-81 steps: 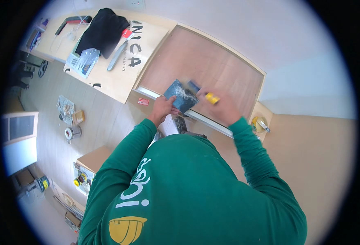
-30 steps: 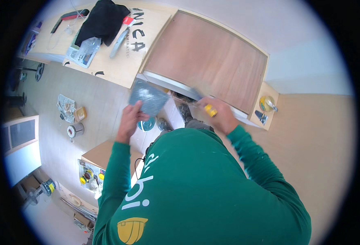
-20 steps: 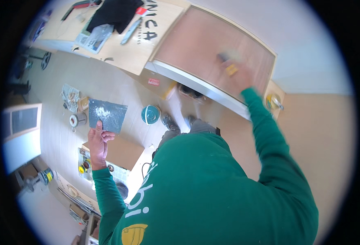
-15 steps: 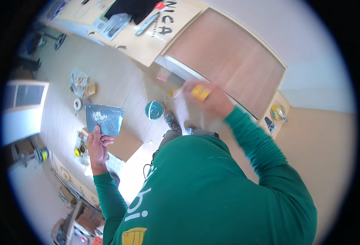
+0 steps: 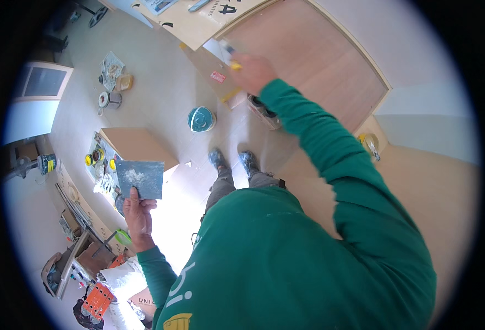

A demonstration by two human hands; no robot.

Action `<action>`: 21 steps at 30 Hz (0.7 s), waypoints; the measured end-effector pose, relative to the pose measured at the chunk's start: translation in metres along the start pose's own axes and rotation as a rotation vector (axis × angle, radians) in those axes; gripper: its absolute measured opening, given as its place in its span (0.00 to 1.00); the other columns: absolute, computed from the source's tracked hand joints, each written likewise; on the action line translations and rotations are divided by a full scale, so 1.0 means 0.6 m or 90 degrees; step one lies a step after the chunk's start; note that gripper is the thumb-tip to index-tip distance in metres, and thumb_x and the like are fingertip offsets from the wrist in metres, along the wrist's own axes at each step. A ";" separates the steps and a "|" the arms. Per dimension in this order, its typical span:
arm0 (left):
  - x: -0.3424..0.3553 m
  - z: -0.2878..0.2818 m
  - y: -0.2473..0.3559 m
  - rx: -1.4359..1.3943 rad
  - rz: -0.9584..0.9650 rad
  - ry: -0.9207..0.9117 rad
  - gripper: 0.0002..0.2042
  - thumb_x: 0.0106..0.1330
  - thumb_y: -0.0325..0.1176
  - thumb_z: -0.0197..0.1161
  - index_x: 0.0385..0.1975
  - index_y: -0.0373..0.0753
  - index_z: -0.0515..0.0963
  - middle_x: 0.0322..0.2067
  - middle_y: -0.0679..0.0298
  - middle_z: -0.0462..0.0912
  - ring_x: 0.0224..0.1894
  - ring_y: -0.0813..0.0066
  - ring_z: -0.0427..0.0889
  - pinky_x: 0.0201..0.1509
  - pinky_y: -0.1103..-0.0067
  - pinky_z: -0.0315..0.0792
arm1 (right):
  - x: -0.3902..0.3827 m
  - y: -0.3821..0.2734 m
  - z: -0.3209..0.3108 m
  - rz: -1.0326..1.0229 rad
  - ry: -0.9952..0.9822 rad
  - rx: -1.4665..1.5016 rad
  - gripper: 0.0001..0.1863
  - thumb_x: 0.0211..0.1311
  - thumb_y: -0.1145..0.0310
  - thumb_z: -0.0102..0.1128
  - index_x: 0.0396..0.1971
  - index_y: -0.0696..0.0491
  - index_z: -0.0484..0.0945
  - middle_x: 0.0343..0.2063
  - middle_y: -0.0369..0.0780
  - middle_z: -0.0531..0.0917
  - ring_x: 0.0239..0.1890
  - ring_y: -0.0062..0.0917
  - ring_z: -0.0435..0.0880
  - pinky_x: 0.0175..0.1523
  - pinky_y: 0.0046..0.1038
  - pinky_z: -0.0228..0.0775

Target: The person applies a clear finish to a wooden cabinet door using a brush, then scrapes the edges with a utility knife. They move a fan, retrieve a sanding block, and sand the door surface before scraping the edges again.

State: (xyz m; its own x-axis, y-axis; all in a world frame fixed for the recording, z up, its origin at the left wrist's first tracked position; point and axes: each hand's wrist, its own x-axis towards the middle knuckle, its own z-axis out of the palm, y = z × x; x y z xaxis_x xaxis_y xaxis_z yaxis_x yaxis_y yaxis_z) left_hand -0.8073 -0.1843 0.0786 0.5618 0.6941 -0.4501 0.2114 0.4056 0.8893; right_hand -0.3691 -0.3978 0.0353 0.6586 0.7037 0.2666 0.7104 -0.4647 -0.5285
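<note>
My left hand [image 5: 138, 215] grips the lower edge of a flat grey square plate [image 5: 149, 187], with the thumb on its upper face. A white smear of paste or powder lies on the plate. Out in front, my right hand [image 5: 253, 72] is closed around a yellow-handled tool [image 5: 235, 65]. The tool's narrow dark and whitish head is blurred, so its kind is unclear. It is over the near left corner of a framed wooden panel [image 5: 308, 60], beside a printed board [image 5: 204, 27]; whether it touches either is not plain.
A teal bucket [image 5: 201, 119] stands on the floor ahead of my shoes. A brown box [image 5: 138, 146] and several cans are at the left. A metal pot [image 5: 109, 100] and a yellowish tub [image 5: 124, 82] sit farther off. To the right rests a jar [image 5: 369, 141].
My right hand has moved forward and left with the tool, toward the panel's corner. The view has shifted, showing more floor and my shoes. My left hand still holds the plate.
</note>
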 end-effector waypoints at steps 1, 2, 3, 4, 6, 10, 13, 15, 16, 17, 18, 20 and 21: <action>-0.016 -0.009 -0.012 -0.013 -0.007 0.005 0.14 0.80 0.44 0.58 0.43 0.38 0.80 0.30 0.60 0.88 0.24 0.76 0.86 0.27 0.81 0.81 | -0.035 0.012 -0.038 0.040 -0.108 -0.030 0.14 0.70 0.57 0.57 0.40 0.53 0.79 0.34 0.47 0.86 0.40 0.47 0.85 0.46 0.49 0.77; -0.032 -0.017 -0.027 -0.032 -0.008 0.011 0.15 0.80 0.44 0.58 0.44 0.38 0.80 0.31 0.60 0.88 0.24 0.76 0.86 0.27 0.81 0.80 | -0.106 0.008 -0.067 -0.002 -0.144 -0.059 0.15 0.68 0.56 0.59 0.41 0.54 0.79 0.33 0.48 0.85 0.40 0.48 0.85 0.47 0.50 0.77; -0.032 -0.021 -0.034 -0.047 -0.011 0.023 0.15 0.80 0.45 0.57 0.44 0.37 0.80 0.31 0.60 0.88 0.24 0.76 0.86 0.27 0.81 0.80 | -0.164 0.008 -0.104 0.039 -0.215 -0.066 0.14 0.66 0.59 0.62 0.42 0.54 0.80 0.36 0.51 0.86 0.41 0.51 0.85 0.48 0.49 0.77; -0.042 -0.029 -0.043 -0.059 -0.003 0.037 0.16 0.80 0.45 0.57 0.45 0.36 0.80 0.31 0.60 0.88 0.24 0.75 0.86 0.27 0.81 0.80 | -0.211 -0.003 -0.151 0.115 -0.299 -0.095 0.15 0.64 0.59 0.62 0.44 0.54 0.81 0.35 0.53 0.86 0.40 0.52 0.85 0.48 0.50 0.77; -0.059 -0.046 -0.066 -0.066 0.002 0.051 0.18 0.80 0.45 0.57 0.45 0.34 0.80 0.31 0.59 0.88 0.24 0.75 0.86 0.27 0.81 0.80 | -0.257 -0.015 -0.223 0.208 -0.441 -0.126 0.14 0.62 0.62 0.61 0.39 0.58 0.84 0.31 0.54 0.85 0.36 0.53 0.85 0.45 0.48 0.77; -0.095 -0.100 -0.083 -0.026 0.007 0.059 0.22 0.81 0.48 0.54 0.45 0.31 0.80 0.30 0.58 0.87 0.25 0.75 0.86 0.29 0.82 0.80 | -0.188 -0.140 -0.232 0.213 -0.517 -0.035 0.16 0.63 0.59 0.62 0.33 0.59 0.83 0.28 0.57 0.83 0.35 0.56 0.83 0.42 0.48 0.76; -0.123 -0.166 -0.093 -0.051 0.000 0.116 0.19 0.78 0.46 0.60 0.38 0.31 0.81 0.27 0.59 0.87 0.25 0.71 0.88 0.30 0.78 0.84 | -0.151 -0.223 -0.154 0.065 -0.320 0.012 0.13 0.64 0.60 0.62 0.34 0.56 0.83 0.29 0.57 0.83 0.34 0.56 0.82 0.41 0.48 0.75; -0.158 -0.217 -0.093 -0.106 -0.014 0.138 0.19 0.78 0.45 0.61 0.39 0.31 0.80 0.27 0.56 0.86 0.26 0.70 0.88 0.30 0.78 0.84 | -0.161 -0.269 -0.080 0.045 -0.295 -0.009 0.12 0.65 0.60 0.62 0.34 0.55 0.83 0.30 0.56 0.84 0.35 0.56 0.83 0.41 0.48 0.76; -0.184 -0.248 -0.098 -0.131 -0.017 0.150 0.19 0.77 0.45 0.61 0.39 0.30 0.81 0.27 0.56 0.86 0.26 0.70 0.88 0.30 0.78 0.84 | -0.177 -0.284 -0.035 0.018 -0.315 -0.044 0.12 0.66 0.60 0.62 0.34 0.54 0.84 0.30 0.57 0.84 0.36 0.56 0.83 0.41 0.48 0.77; -0.208 -0.284 -0.111 -0.145 -0.013 0.172 0.19 0.78 0.45 0.61 0.39 0.30 0.80 0.27 0.55 0.86 0.26 0.69 0.88 0.31 0.78 0.84 | -0.200 -0.293 0.013 -0.025 -0.335 -0.035 0.13 0.66 0.59 0.62 0.35 0.54 0.84 0.30 0.56 0.84 0.37 0.56 0.84 0.42 0.48 0.77; -0.235 -0.322 -0.126 -0.157 -0.011 0.194 0.19 0.78 0.44 0.61 0.39 0.30 0.80 0.27 0.55 0.86 0.26 0.69 0.88 0.31 0.78 0.84 | -0.229 -0.309 0.061 -0.066 -0.357 -0.026 0.14 0.66 0.57 0.62 0.35 0.54 0.85 0.31 0.56 0.85 0.37 0.56 0.84 0.43 0.49 0.78; -0.287 -0.401 -0.150 -0.165 -0.017 0.255 0.19 0.78 0.43 0.60 0.41 0.29 0.80 0.27 0.55 0.86 0.26 0.68 0.88 0.32 0.77 0.84 | -0.289 -0.348 0.140 -0.059 -0.451 -0.102 0.16 0.66 0.56 0.61 0.35 0.55 0.85 0.32 0.56 0.86 0.39 0.55 0.86 0.47 0.48 0.79; -0.315 -0.433 -0.150 -0.159 -0.025 0.285 0.18 0.78 0.43 0.60 0.41 0.28 0.80 0.27 0.55 0.86 0.26 0.68 0.88 0.32 0.77 0.84 | -0.330 -0.323 0.196 -0.052 -0.463 -0.086 0.16 0.64 0.56 0.64 0.34 0.55 0.86 0.33 0.54 0.87 0.40 0.52 0.86 0.48 0.47 0.79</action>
State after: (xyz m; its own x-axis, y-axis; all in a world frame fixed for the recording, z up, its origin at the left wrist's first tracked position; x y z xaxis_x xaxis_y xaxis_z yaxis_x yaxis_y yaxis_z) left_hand -1.1403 -0.1974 0.0623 0.1488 0.8397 -0.5223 -0.0021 0.5284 0.8490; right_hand -0.6663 -0.3838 -0.0100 0.3046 0.8954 -0.3248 0.8057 -0.4242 -0.4135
